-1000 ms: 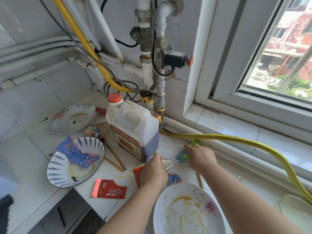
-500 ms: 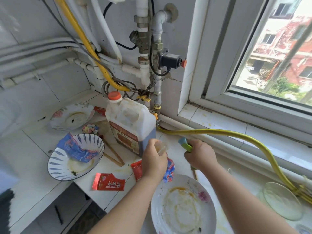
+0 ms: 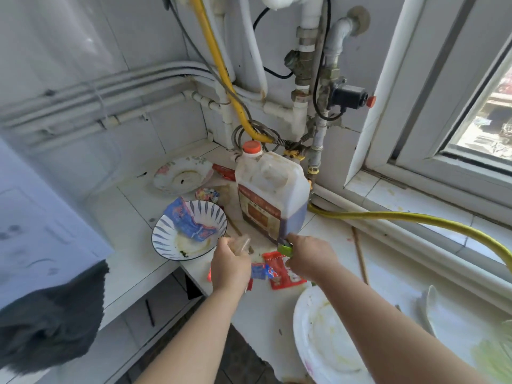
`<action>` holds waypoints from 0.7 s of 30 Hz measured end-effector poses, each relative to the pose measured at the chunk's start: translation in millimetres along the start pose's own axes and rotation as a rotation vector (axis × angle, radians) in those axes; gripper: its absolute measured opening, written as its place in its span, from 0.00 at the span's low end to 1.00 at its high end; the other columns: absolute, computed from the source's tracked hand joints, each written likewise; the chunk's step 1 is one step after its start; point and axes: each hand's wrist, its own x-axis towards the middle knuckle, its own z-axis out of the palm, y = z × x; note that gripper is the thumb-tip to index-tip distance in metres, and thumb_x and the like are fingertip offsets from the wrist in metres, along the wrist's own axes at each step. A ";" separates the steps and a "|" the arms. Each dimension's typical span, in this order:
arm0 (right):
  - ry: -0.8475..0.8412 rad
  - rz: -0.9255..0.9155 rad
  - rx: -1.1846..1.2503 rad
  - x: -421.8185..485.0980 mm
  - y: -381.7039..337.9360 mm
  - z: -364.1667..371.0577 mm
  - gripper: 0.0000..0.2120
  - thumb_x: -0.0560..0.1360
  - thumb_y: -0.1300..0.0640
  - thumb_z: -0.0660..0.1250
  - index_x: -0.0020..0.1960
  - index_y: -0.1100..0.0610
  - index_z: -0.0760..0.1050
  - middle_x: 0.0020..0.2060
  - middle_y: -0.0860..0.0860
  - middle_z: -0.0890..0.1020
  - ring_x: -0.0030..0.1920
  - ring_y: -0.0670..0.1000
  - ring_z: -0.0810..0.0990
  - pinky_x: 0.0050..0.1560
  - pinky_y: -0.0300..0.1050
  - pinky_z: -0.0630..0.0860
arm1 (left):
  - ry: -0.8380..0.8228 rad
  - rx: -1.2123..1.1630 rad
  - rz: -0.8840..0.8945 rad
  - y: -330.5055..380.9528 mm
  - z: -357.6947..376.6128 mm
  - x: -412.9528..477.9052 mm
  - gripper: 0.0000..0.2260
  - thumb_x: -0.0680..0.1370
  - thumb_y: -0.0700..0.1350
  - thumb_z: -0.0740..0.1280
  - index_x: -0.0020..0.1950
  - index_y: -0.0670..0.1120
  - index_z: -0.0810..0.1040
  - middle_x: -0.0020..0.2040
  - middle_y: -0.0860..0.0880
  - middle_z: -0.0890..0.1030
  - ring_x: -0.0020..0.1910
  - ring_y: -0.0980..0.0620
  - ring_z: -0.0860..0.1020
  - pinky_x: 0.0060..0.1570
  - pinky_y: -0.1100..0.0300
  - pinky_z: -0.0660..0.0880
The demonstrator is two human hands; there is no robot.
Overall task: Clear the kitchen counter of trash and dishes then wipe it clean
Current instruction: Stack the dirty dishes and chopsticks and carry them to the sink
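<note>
My left hand (image 3: 230,266) is closed on a crumpled clear plastic wrapper (image 3: 240,243) and a blue-and-red wrapper (image 3: 261,271). My right hand (image 3: 310,256) grips a green wrapper (image 3: 285,249) and hovers over a red sachet (image 3: 282,274) on the white counter (image 3: 332,245). Left of my hands stands a blue-striped bowl (image 3: 166,239) with a blue wrapper (image 3: 188,223) in it. Further back lies a floral plate (image 3: 182,178). A dirty white plate (image 3: 327,339) sits at the near right.
A big jug of dark liquid (image 3: 273,195) with an orange cap stands just behind my hands. A yellow hose (image 3: 401,218) runs along the window sill. Chopsticks (image 3: 360,256) lie on the counter at right. Pipes (image 3: 302,106) fill the corner. A dark cloth (image 3: 50,322) hangs at left.
Both hands moved left and nearer, from beside the hose to the front of the jug. My right hand lifted the green wrapper; my left gathered the blue-and-red one.
</note>
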 end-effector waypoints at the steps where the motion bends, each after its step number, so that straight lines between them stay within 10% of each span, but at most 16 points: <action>1: -0.001 0.017 -0.005 2.4 -3.7 3.3 0.17 0.73 0.56 0.63 0.61 0.51 0.71 0.49 0.52 0.81 0.49 0.55 0.80 0.40 0.44 0.71 | -0.006 0.015 -0.013 -5.4 -2.6 2.0 0.09 0.78 0.41 0.62 0.57 0.47 0.71 0.56 0.45 0.78 0.52 0.45 0.77 0.50 0.53 0.75; 21: -0.127 0.236 0.013 12.9 -35.7 7.4 0.19 0.71 0.53 0.62 0.61 0.49 0.74 0.43 0.48 0.81 0.42 0.49 0.80 0.40 0.42 0.79 | -0.397 0.501 0.230 -43.2 -19.1 42.3 0.24 0.70 0.41 0.74 0.63 0.48 0.69 0.62 0.48 0.68 0.56 0.47 0.76 0.54 0.57 0.74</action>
